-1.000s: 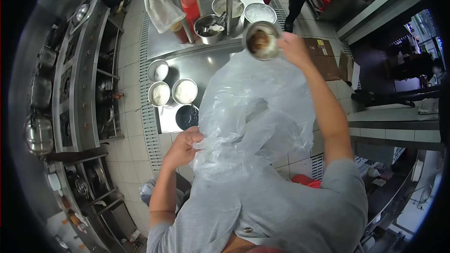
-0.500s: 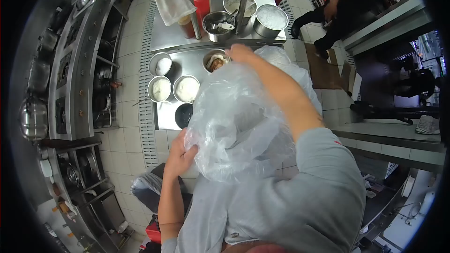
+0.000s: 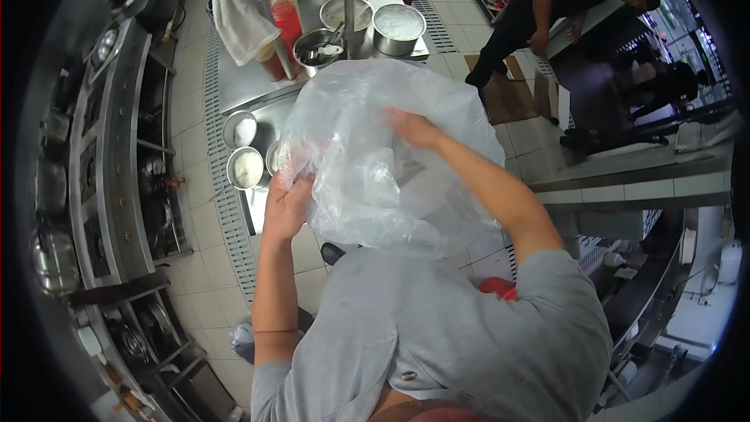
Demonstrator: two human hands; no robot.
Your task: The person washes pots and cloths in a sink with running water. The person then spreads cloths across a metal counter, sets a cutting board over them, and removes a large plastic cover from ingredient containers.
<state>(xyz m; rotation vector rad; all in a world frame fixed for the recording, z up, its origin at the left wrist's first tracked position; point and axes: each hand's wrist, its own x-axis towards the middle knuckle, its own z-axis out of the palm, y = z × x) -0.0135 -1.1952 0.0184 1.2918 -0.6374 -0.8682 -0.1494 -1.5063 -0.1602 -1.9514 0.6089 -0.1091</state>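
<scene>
A large, clear plastic bag [image 3: 375,187] spreads out in front of me, puffed and crinkled, covering much of the steel counter. Its left edge is bunched in my left hand [image 3: 289,202], whose fingers are closed on the film. My right hand [image 3: 414,130] lies against the upper right part of the bag with the fingers stretched out, a little blurred. Left of the bag stand two metal pots with white contents, an upper pot [image 3: 241,130] and a lower pot [image 3: 245,169]. A third pot [image 3: 272,158] is mostly hidden behind the film.
On the back shelf are a red bottle [image 3: 286,19], a pot with utensils [image 3: 317,48] and a white-filled pot [image 3: 398,29]. A towel [image 3: 241,19] hangs there. Stoves [image 3: 109,164] line the left. A person in dark clothes [image 3: 539,12] bends at the right.
The bag has spread upward and right, covering the pot of brown food and the dark bowl. My right hand has moved down from the counter's back onto the bag. My left hand keeps its grip.
</scene>
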